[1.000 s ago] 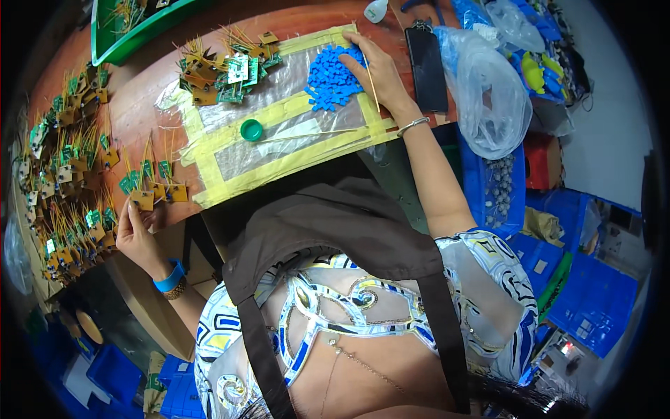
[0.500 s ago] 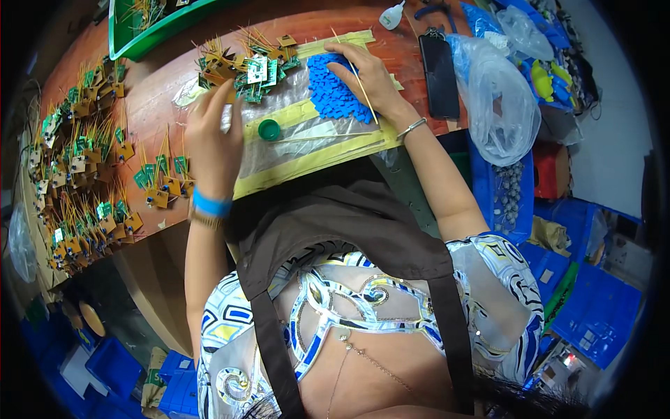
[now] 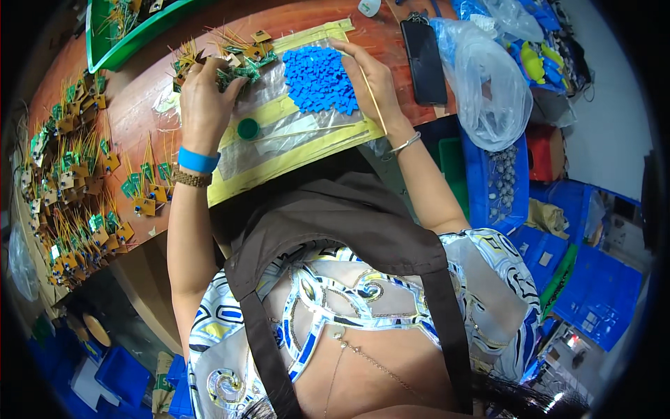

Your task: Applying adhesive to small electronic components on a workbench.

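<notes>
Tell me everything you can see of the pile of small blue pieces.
The pile of small, bright blue, blocky pieces looks like plastic. Many loose bits lie jumbled in a low, spread heap with a ragged edge. It rests on a clear plastic sheet bordered with yellow tape. The person's bare right hand curves along its right side; whether they touch is unclear.
</notes>
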